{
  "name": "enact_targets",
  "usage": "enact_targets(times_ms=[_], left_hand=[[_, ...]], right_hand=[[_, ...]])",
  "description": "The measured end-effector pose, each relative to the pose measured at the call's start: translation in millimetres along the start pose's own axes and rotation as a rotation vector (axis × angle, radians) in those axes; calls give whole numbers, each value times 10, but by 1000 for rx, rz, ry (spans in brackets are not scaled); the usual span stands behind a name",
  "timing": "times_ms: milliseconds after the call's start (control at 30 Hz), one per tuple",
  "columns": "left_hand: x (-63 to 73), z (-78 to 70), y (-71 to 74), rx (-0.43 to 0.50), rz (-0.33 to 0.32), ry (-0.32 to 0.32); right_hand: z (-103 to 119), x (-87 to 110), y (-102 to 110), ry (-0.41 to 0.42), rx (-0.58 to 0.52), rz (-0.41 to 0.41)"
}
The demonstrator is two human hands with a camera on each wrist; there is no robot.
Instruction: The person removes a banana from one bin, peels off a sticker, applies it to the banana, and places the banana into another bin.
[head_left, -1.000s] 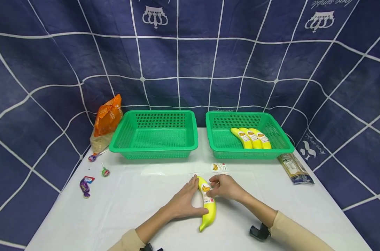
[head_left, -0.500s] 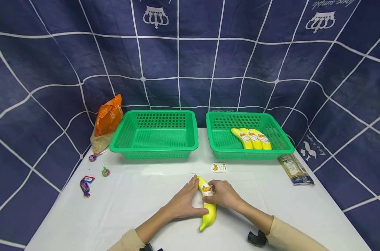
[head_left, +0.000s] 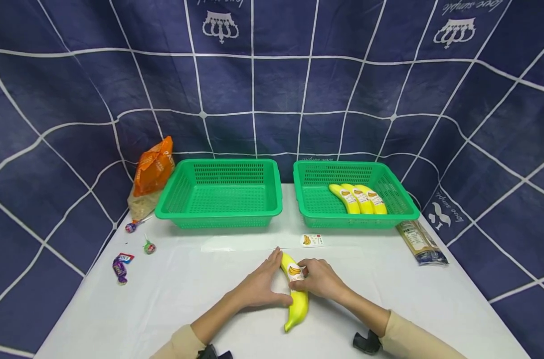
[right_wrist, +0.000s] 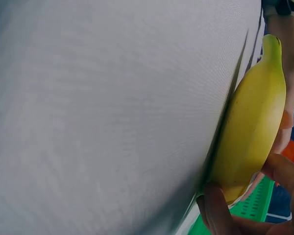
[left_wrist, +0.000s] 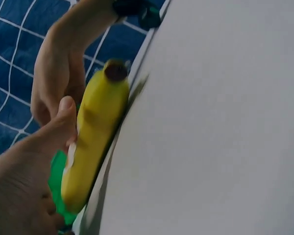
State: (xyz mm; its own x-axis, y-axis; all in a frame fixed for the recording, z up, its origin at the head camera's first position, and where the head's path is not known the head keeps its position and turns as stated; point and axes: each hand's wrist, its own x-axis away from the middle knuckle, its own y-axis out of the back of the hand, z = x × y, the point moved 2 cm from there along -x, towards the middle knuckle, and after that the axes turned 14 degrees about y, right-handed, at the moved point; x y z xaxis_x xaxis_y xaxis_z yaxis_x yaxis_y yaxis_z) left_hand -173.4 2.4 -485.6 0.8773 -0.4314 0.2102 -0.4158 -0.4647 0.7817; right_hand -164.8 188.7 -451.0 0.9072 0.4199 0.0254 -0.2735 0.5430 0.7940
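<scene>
A yellow banana lies on the white table with a printed label across its middle. My left hand rests along the banana's left side, fingers extended toward its far end and thumb at its lower part; that thumb shows against the banana's side in the left wrist view. From the right, my right hand grips the banana's middle over the label, covering part of it. In the right wrist view, a finger and the thumb sit on either side of the banana.
A bare green basket stands behind on the left. Another green basket holds several bananas. A loose banana label lies ahead of the hands. Lollipops, a purple wrapped candy, an orange bag and a flat packet line the sides.
My right hand has shifted from touching the label with bent fingers to gripping across the banana's middle, covering the label's lower part. My left hand has stayed almost still.
</scene>
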Motion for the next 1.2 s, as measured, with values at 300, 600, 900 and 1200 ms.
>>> enact_targets(times_ms=[300,600,900,1200], left_hand=[[-374,-187,470,60,-43,-101],[-990,-601,608,34,-100,-46],[-1455,-788,621,100,-168,62],[-1704,-863,576,160,-252,142]], right_hand=[[-31,12,12,19,1,-13],[-19,4,11,17,-13,-17],[-21,13,-6,18,-14,-22],[-14,6,-11,16,-26,-6]])
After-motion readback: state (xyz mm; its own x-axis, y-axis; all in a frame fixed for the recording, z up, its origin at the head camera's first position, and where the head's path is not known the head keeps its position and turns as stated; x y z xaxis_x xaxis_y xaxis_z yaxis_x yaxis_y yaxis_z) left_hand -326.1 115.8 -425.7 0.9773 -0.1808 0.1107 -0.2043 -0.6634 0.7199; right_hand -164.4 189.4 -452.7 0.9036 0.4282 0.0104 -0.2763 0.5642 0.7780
